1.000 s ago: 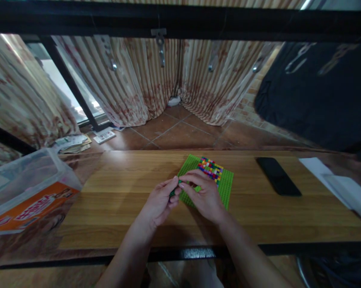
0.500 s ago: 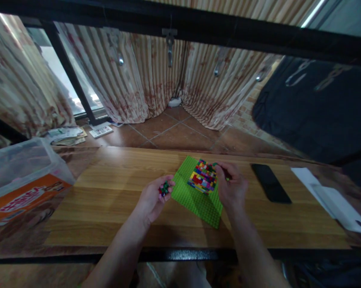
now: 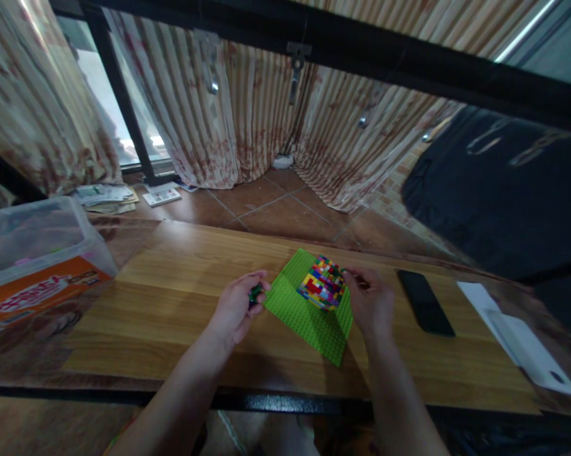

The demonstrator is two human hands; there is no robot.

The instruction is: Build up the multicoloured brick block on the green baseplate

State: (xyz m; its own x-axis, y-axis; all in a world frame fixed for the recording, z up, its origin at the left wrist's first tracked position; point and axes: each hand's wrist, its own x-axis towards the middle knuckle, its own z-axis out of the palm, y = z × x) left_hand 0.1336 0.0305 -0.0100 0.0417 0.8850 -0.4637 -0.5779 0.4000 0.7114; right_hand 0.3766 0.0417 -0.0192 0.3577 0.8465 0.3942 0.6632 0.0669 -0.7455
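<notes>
Through the head camera I find a small block of coloured bricks (image 3: 321, 285), mostly red, yellow, blue and purple, standing between my two hands and closer to the right one. It is built on a green baseplate (image 3: 297, 316), which lies at a slant, one corner pointing back toward my forearms.

My right hand (image 3: 371, 301) is at the block's right side, thumb and forefinger brought together on what looks like a small green piece (image 3: 344, 271) at the block's far right edge. Whether that piece is seated, I cannot tell. My left hand (image 3: 238, 304) is well apart from it, just left of the baseplate, fingers curled around a few dark green bricks (image 3: 254, 293).

I judge the step in hand to be fitting one piece onto the block, with the left hand serving as a store. The next move seems to call for lining up the piece and pressing straight down.

Beneath everything is a wooden table (image 3: 171, 316). Right of my right hand lies a black phone (image 3: 425, 303), with a white object (image 3: 527, 351) beyond it. Far left of my left hand stands a clear plastic bin (image 3: 93, 247) with an orange label.
</notes>
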